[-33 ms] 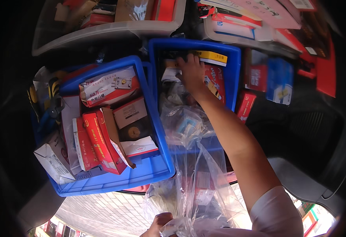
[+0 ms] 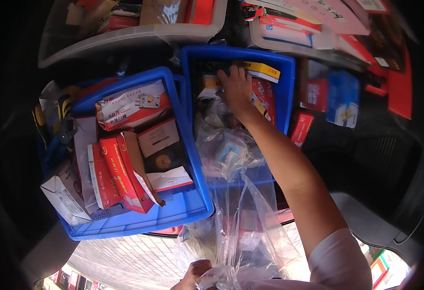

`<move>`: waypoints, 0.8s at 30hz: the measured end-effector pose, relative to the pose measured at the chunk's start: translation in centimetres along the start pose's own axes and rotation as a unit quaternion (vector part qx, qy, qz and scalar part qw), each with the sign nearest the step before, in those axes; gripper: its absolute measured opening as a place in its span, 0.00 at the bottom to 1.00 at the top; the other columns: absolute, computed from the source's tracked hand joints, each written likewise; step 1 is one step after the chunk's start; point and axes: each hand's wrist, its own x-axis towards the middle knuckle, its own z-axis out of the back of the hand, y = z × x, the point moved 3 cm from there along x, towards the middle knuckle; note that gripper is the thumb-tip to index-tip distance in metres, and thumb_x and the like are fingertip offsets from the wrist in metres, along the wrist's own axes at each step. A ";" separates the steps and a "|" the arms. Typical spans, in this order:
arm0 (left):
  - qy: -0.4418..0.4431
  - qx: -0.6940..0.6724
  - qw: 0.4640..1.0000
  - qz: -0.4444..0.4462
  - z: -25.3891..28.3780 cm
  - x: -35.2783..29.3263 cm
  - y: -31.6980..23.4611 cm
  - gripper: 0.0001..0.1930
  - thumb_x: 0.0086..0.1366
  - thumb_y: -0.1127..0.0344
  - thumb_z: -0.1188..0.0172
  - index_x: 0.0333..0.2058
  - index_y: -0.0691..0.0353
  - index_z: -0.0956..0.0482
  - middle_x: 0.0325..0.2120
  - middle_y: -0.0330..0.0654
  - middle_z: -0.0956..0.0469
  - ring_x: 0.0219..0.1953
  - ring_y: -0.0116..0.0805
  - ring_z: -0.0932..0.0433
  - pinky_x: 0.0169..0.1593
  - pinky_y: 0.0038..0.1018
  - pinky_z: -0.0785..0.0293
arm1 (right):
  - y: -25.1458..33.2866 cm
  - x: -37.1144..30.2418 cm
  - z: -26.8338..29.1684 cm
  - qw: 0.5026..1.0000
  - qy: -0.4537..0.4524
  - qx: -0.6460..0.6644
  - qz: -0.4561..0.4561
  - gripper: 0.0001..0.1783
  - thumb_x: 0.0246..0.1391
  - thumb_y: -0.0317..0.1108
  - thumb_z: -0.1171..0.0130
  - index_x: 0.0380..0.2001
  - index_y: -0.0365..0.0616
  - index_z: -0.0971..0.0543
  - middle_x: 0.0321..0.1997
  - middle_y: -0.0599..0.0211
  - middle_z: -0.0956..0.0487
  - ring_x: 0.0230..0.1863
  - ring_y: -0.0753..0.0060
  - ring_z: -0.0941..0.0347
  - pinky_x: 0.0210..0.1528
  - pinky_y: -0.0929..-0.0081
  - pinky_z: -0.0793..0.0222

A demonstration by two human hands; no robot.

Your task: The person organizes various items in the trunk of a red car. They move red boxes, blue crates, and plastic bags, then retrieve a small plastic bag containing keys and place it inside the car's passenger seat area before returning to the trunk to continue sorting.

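Note:
My right hand (image 2: pixel 236 89) reaches into the far blue bin (image 2: pixel 286 92), fingers apart and bent over small boxes. A yellow-and-white box (image 2: pixel 263 71) lies beside its fingertips, and another yellow-and-white box (image 2: pixel 210 86) is at its thumb side. Under the wrist sits a red printed box (image 2: pixel 264 96). Whether the fingertips touch a box is hard to see. At the lower edge my left hand (image 2: pixel 195 274) is closed on a clear plastic bag (image 2: pixel 236 198), which stretches up to the bin. A red-and-white box (image 2: pixel 250 232) shows through the plastic.
A tilted blue bin (image 2: pixel 173 210) on the left holds several red-and-white boxes (image 2: pixel 125 169). Yellow-and-black handled pliers (image 2: pixel 66 121) hang by its left side. Clear tubs (image 2: pixel 183 34) of boxes stand at the back. Right of the far bin are a blue box (image 2: pixel 342 99) and a red box (image 2: pixel 301 128).
The yellow-and-white box at my right thumb has shifted and shows more of its yellow side. The yellow box by the fingertips has moved slightly. My left hand stays on the bag.

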 end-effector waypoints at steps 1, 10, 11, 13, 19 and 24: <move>-0.001 -0.134 0.988 0.073 -0.3 0.1 0.4 0.31 0.51 0.76 0.39 0.54 0.60 0.39 0.48 0.46 0.32 0.48 0.38 0.30 0.47 0.38 0.29 | -0.6 -1.1 -0.5 0.999 -0.020 0.012 0.031 0.26 0.33 0.31 0.34 0.41 0.48 0.29 0.45 0.61 0.31 0.50 0.57 0.36 0.48 0.58 0.38; 0.073 0.000 0.995 0.062 2.2 1.2 3.8 0.40 0.49 0.69 0.33 0.58 0.56 0.47 0.51 0.47 0.36 0.52 0.38 0.32 0.51 0.37 0.31 | -7.1 -11.7 5.8 0.977 -0.104 0.097 0.157 0.17 0.36 0.23 0.41 0.34 0.44 0.29 0.51 0.61 0.29 0.55 0.55 0.35 0.60 0.55 0.43; 0.074 0.026 0.996 0.049 1.9 1.4 2.9 0.39 0.49 0.69 0.33 0.57 0.57 0.46 0.51 0.47 0.35 0.51 0.38 0.31 0.51 0.37 0.31 | -8.6 -12.1 5.4 0.986 -0.078 0.074 0.125 0.16 0.37 0.23 0.42 0.35 0.44 0.28 0.52 0.60 0.30 0.56 0.55 0.36 0.61 0.55 0.44; 0.074 0.067 0.995 0.024 1.6 2.0 1.6 0.38 0.48 0.69 0.33 0.56 0.57 0.45 0.49 0.46 0.35 0.50 0.38 0.31 0.50 0.36 0.31 | -10.3 -12.7 4.8 0.993 -0.008 -0.087 0.084 0.17 0.41 0.22 0.44 0.39 0.45 0.26 0.55 0.59 0.32 0.58 0.57 0.38 0.62 0.55 0.45; 0.062 0.115 0.991 -0.010 1.0 2.2 0.4 0.34 0.47 0.70 0.33 0.52 0.59 0.41 0.45 0.45 0.34 0.47 0.37 0.30 0.48 0.34 0.31 | -7.6 -7.7 8.0 0.994 -0.074 -0.021 0.080 0.23 0.41 0.27 0.39 0.46 0.47 0.26 0.50 0.60 0.31 0.53 0.59 0.36 0.55 0.57 0.39; 0.073 0.132 0.988 -0.016 0.8 2.8 -0.4 0.31 0.46 0.70 0.33 0.48 0.60 0.38 0.42 0.44 0.32 0.44 0.36 0.29 0.46 0.32 0.31 | -9.1 -1.5 3.5 0.984 -0.086 -0.151 -0.035 0.27 0.36 0.30 0.34 0.46 0.49 0.26 0.45 0.65 0.30 0.48 0.63 0.34 0.47 0.64 0.36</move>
